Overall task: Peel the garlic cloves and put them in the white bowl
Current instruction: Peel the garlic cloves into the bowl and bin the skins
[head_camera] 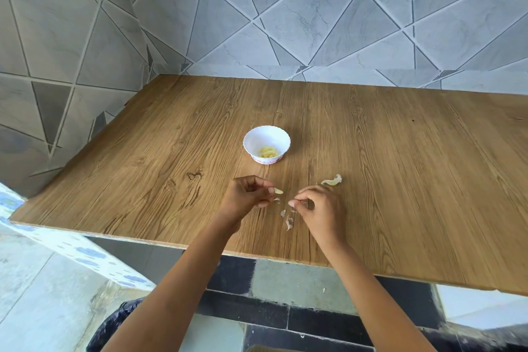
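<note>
While left hand (248,194) pinches a smooth tapered clove (278,191), right hand (318,207) curls (contents unclear).

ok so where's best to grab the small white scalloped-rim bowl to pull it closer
Probably pinch the near rim of the white bowl, thumb inside, fingers outside, coming from above on your side. It stands upright and open, its wall flares out from a narrow base, and the peeled cloves lie low inside, clear of the rim.
</note>
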{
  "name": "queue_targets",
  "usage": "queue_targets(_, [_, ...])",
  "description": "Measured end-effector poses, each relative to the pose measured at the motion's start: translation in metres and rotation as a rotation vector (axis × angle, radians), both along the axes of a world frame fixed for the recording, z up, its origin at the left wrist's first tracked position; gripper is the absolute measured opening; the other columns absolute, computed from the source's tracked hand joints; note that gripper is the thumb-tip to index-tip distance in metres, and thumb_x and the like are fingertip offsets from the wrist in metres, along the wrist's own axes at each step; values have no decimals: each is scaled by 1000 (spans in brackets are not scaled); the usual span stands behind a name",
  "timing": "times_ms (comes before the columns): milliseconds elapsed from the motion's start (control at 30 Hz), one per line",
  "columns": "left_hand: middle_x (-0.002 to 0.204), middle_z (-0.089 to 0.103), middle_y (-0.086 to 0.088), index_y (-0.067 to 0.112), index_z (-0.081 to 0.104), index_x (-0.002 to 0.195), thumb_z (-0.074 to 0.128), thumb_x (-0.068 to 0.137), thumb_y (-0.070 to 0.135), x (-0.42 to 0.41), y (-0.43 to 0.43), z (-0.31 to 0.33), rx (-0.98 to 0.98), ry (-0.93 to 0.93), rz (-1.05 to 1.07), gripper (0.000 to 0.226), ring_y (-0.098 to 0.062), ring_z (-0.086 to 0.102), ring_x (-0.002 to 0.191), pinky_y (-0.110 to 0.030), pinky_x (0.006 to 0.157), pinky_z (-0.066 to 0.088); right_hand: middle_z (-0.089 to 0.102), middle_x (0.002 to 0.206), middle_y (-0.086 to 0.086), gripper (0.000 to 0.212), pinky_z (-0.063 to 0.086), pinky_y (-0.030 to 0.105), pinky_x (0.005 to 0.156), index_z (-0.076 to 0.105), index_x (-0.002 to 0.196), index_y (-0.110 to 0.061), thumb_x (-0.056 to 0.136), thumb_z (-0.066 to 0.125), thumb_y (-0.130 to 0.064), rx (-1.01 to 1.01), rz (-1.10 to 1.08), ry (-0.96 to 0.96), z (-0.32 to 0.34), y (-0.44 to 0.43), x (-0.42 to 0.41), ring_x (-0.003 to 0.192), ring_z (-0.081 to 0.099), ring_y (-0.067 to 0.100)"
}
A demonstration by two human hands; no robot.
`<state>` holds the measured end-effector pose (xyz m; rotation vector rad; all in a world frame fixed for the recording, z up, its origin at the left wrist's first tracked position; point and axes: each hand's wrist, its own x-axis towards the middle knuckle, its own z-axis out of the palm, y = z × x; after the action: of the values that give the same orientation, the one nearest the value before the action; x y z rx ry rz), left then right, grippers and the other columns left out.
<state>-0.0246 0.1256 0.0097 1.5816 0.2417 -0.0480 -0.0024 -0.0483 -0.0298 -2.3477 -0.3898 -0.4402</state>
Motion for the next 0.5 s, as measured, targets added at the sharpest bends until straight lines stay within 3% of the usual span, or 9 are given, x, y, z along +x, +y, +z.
queue_targets(67, [69,68,-6,-4,67,90,66,84,-2,2,3,0,43,4,43,7,-9,62,57,-17,54,50,70,77,-4,17,53,37,66,70,69,-17,68,83,-26,23,-8,16,0,-2,0,76,64,19])
queue_targets(133, [69,66,-6,1,67,84,67,82,-2,8,10,-1,120,4,126,4,-11,58,57,-20,54,48,71,81,-3,16,54,36,68,71,80,-14,75,78,-28,10,-3,-17,0,-6,-3,78,65,18])
queue_targets(233, [69,63,-4,11,65,76,72,79,3,24,27,-3,245,13,278,11,-13,55,60,-25,59,46,72,98,6,32,54,43,83,70,102,-6,85,62,-33,-69,-47,-48,-6,-18,-13,91,68,24])
queue_targets(367, [65,61,-2,15,64,70,78,74,10,39,44,-12,362,76,366,16,-16,54,60,-33,64,49,63,122,15,56,36,47,104,62,120,-2,90,38,-43,-267,-121,16,-25,-35,-26,116,58,31])
queue_targets(500, [78,66,-2,13,66,78,72,79,11,40,42,-21,565,88,299,6,-19,59,75,-31,68,48,56,131,16,59,30,47,105,61,122,-2,91,33,-44,-306,-155,66,-32,-38,-28,124,52,32])
